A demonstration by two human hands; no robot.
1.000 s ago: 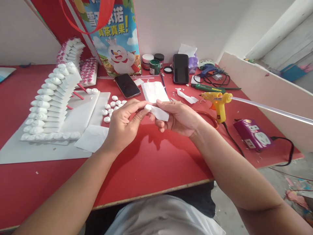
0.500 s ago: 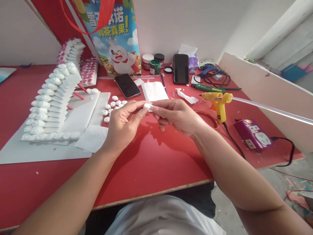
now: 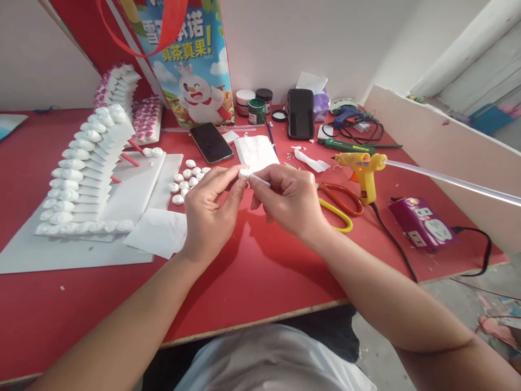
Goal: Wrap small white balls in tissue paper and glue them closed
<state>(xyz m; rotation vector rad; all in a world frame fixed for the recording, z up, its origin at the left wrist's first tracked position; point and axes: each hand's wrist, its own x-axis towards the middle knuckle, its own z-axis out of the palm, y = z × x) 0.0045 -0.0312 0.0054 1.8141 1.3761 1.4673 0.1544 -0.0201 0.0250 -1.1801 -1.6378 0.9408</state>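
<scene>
Both hands meet over the front half of the red table (image 3: pixel 252 271). Between the thumb and finger of my left hand (image 3: pixel 211 212) is a small white paper rosette (image 3: pixel 244 172), its coil partly hidden by the fingertips. My right hand (image 3: pixel 293 203) pinches a thin white strip (image 3: pixel 260 180) that runs out from the rosette. Beside my left hand lie several finished-looking white rosettes (image 3: pixel 187 174) in a loose cluster. A white paper sheet (image 3: pixel 158 231) lies by the left wrist. Scissors (image 3: pixel 342 198) with red and yellow handles rest right of my right hand.
At left stands a curved stepped white model (image 3: pixel 89 163) edged with rosettes. Behind are a phone (image 3: pixel 211 142), a paper stack (image 3: pixel 257 152), paint jars (image 3: pixel 256 111) and a printed bag (image 3: pixel 195 70). A yellow glue gun (image 3: pixel 362 168) and purple box (image 3: pixel 423 224) sit at right.
My right hand has turned and shifted slightly down, so the strip's end now shows above its thumb. More of the scissors is uncovered. My left hand still holds the rosette.
</scene>
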